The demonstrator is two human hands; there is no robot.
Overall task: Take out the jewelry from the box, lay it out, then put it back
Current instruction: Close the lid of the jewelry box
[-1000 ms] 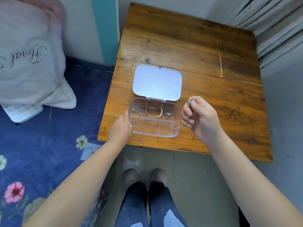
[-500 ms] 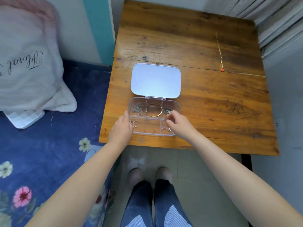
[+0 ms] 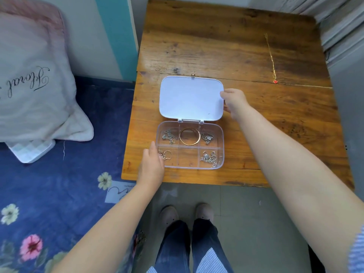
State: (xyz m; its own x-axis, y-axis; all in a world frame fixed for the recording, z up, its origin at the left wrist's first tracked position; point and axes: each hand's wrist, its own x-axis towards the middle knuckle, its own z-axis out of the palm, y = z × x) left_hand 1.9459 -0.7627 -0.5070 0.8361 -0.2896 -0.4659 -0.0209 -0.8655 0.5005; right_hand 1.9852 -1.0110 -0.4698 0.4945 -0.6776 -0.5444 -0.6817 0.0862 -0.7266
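Observation:
A clear plastic jewelry box (image 3: 222,146) lies open on the wooden table (image 3: 216,46), its white lid (image 3: 191,98) folded flat behind it. Inside lie a gold bangle (image 3: 189,136), silver chains (image 3: 169,135), a silver pendant piece (image 3: 207,137), a rose-gold ring and chain (image 3: 167,154) and a silver necklace (image 3: 209,158). My left hand (image 3: 151,164) rests against the box's near left corner. My right hand (image 3: 234,104) pinches the lid's right edge. A gold necklace with a red charm (image 3: 271,60) lies stretched out at the table's far right.
A white pillow (image 3: 33,79) and a blue flowered blanket (image 3: 49,184) lie to the left of the table. A grey wall and slatted panels (image 3: 346,36) border the right side. My feet (image 3: 185,213) stand on grey floor below the table's front edge.
My right hand put the silver necklace into the near right compartment, then moved up to the lid's right edge. My left hand stayed at the box's left corner.

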